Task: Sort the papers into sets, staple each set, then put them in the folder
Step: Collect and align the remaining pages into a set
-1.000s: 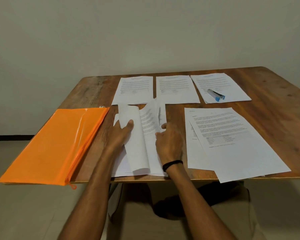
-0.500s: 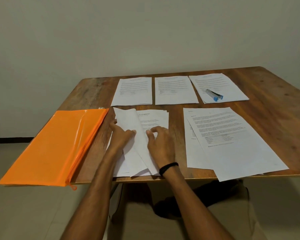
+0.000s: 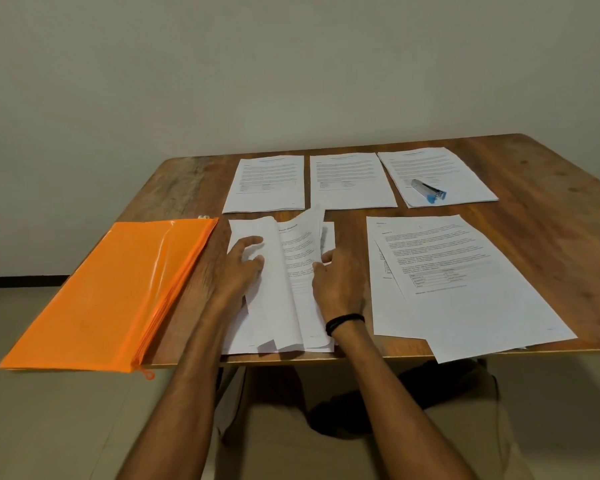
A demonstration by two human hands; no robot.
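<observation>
A stack of white printed papers (image 3: 288, 289) lies at the table's near edge, its top sheets turned over to the left. My left hand (image 3: 238, 271) rests on the turned sheets with its fingers spread and holds them down. My right hand (image 3: 338, 280) pinches the right edge of a lifted sheet. Three sorted sets lie in a row at the back, left (image 3: 267, 183), middle (image 3: 350, 180) and right (image 3: 440, 168). A blue and silver stapler (image 3: 428, 192) rests on the right set. The orange zip folder (image 3: 111, 292) lies to the left, overhanging the table's corner.
A loose pile of printed sheets (image 3: 465, 282) lies to the right of my hands, its near corner past the edge of the wooden table (image 3: 551, 202). A bare wall stands behind. My legs show below the table.
Half a second ago the sheets lay nearly flat under both hands. Now my right hand has lifted another sheet's edge and my left hand has shifted up onto the turned sheets.
</observation>
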